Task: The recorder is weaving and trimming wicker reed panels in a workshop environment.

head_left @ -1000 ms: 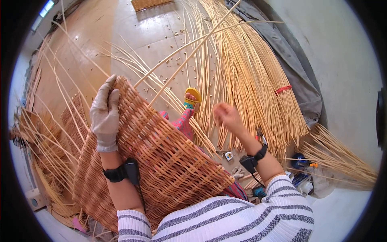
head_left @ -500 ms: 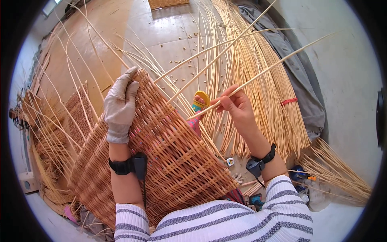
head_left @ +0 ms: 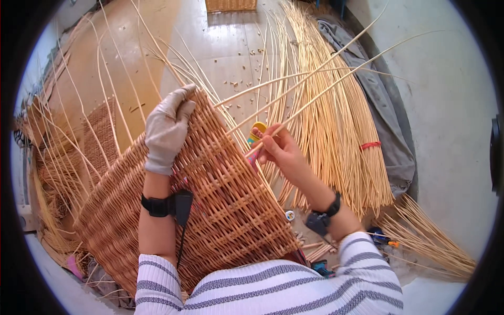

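Note:
A brown woven wicker panel lies tilted across my lap, with long pale rods sticking out from its far left and right edges. My left hand, in a whitish glove, grips the panel's top corner, thumb on the near face and fingers over the edge. At the right edge, my bare right hand pinches a pale willow rod between thumb and fingers, close to where the rod meets the weave. The rod's thin end reaches far up to the right. Two other rods cross above it.
A large bundle of pale rods, tied with a red band, lies on the floor at right beside a grey cloth. Another woven panel is at left. A wicker piece stands at the back, and a small tape measure lies near my right forearm.
My right hand has slid down and left along the rod toward the panel edge. The rod's free end has swung upward. The panel's top corner and my left hand sit slightly farther right in view.

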`<state>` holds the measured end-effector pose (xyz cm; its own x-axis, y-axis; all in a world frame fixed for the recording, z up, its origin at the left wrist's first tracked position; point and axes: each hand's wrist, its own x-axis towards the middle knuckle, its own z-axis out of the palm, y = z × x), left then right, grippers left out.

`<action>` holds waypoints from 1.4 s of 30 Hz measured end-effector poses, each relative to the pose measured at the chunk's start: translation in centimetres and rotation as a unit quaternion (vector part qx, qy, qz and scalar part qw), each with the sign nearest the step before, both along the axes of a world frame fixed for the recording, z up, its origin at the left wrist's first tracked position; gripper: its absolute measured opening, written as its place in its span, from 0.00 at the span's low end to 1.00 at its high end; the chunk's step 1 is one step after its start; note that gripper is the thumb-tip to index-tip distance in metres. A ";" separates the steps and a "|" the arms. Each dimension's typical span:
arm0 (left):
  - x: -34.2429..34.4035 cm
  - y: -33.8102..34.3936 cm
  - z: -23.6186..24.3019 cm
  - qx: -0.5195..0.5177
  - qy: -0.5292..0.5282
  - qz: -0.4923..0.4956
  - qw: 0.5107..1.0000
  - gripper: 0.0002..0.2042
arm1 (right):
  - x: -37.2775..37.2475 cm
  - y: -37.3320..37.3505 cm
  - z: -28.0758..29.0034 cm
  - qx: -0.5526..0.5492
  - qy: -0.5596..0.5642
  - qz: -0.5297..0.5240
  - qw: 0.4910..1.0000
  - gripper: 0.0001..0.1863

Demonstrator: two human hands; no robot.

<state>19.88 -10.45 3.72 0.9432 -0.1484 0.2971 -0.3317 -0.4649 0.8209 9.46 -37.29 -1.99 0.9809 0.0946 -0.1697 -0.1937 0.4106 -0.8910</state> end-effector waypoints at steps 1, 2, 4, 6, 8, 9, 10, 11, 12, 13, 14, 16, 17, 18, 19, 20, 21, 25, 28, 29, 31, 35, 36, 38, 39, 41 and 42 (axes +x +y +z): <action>-0.3 0.1 0.3 0.001 0.000 0.002 1.000 0.17 | 0.0 -0.6 1.6 0.001 0.000 0.002 1.000 0.11; -0.4 0.4 0.7 0.016 -0.033 -0.001 0.999 0.17 | 0.3 -1.4 3.6 -0.191 0.021 0.082 0.978 0.10; -0.4 0.7 0.6 0.022 -0.065 0.004 0.998 0.16 | -0.2 -2.1 7.6 -0.508 -0.047 0.215 0.833 0.08; -0.3 0.1 0.8 0.038 -0.070 0.011 0.997 0.16 | 1.1 -2.5 8.9 -0.594 -0.319 0.145 0.724 0.09; -0.5 -0.2 1.3 0.060 -0.080 0.017 0.995 0.16 | 3.6 -3.2 8.1 -0.630 -0.549 0.100 0.540 0.14; -0.9 -0.4 1.3 0.068 -0.087 0.013 0.994 0.16 | 4.5 -3.6 7.8 -0.628 -0.553 0.102 0.538 0.14; -0.9 -0.5 1.2 0.076 -0.094 0.009 0.993 0.16 | 5.3 -3.9 7.6 -0.629 -0.529 0.203 0.532 0.14; -0.5 -0.4 1.2 0.077 -0.094 0.013 0.993 0.16 | 6.2 -4.0 7.3 -0.624 -0.499 0.302 0.519 0.13; -0.5 -0.2 0.8 0.075 -0.120 0.018 0.990 0.16 | 7.0 -3.5 7.4 -0.613 -0.472 0.344 0.532 0.10; -0.6 0.1 0.7 0.073 -0.149 0.024 0.986 0.15 | 7.1 -2.8 8.0 -0.608 -0.473 0.351 0.533 0.10; -0.9 0.3 0.5 0.067 -0.146 0.032 0.987 0.15 | 7.1 -2.1 8.8 -0.628 -0.421 0.394 0.522 0.08; -0.9 0.3 0.7 0.050 -0.132 0.026 0.990 0.14 | 7.6 -0.7 9.0 -0.645 -0.371 0.437 0.506 0.07; -1.0 0.5 0.7 0.031 -0.122 0.015 0.992 0.14 | 7.6 0.2 8.6 -0.619 -0.348 0.471 0.524 0.08; -0.9 0.2 0.9 0.032 -0.122 0.014 0.992 0.14 | 7.6 0.2 8.6 -0.594 -0.323 0.499 0.543 0.09; -0.8 -0.1 1.2 0.045 -0.115 0.014 0.992 0.14 | 7.6 -0.2 8.4 -0.594 -0.322 0.497 0.544 0.09; -0.6 -0.5 1.5 0.059 -0.108 0.013 0.992 0.14 | 7.6 -0.8 8.2 -0.579 -0.329 0.465 0.583 0.10; -0.6 -0.4 1.2 0.057 -0.104 0.008 0.993 0.14 | 7.1 -1.0 7.6 -0.562 -0.332 0.434 0.621 0.11; -0.1 0.3 0.7 0.009 -0.119 -0.020 0.993 0.15 | 5.0 -0.9 5.5 -0.572 -0.422 0.265 0.651 0.10; -0.7 1.0 1.6 0.087 -0.082 0.016 0.993 0.19 | 2.6 -2.2 3.7 -0.488 -0.512 -0.062 0.704 0.12; -0.7 1.1 1.7 0.095 -0.090 0.003 0.991 0.19 | 0.9 -2.6 1.5 -0.452 -0.372 -0.087 0.807 0.10; -1.3 1.3 2.0 0.161 -0.084 0.032 0.983 0.23 | -1.7 -3.9 -5.5 -0.389 -0.145 -0.068 0.907 0.09; -5.8 -1.2 3.0 0.340 -0.136 0.005 0.931 0.40 | -7.0 -7.0 -25.7 -0.487 0.117 0.152 0.852 0.27; -7.5 -1.6 2.4 0.344 -0.158 -0.054 0.924 0.43 | -9.0 -7.4 -28.8 -0.505 0.112 0.131 0.846 0.32; -12.3 -1.0 2.1 0.367 -0.151 -0.096 0.913 0.47 | -9.7 -6.5 -29.7 -0.509 0.115 0.138 0.842 0.31; -14.7 -1.3 2.0 0.369 -0.128 -0.095 0.916 0.47 | -10.2 -6.3 -29.7 -0.521 0.130 0.143 0.831 0.31; -19.0 -0.5 1.3 0.357 -0.109 -0.063 0.926 0.46 | -9.1 -4.9 -28.3 -0.533 0.125 0.158 0.822 0.27; -20.6 -0.5 0.4 0.337 -0.121 -0.034 0.933 0.43 | -8.8 -4.6 -28.0 -0.562 0.124 0.167 0.801 0.26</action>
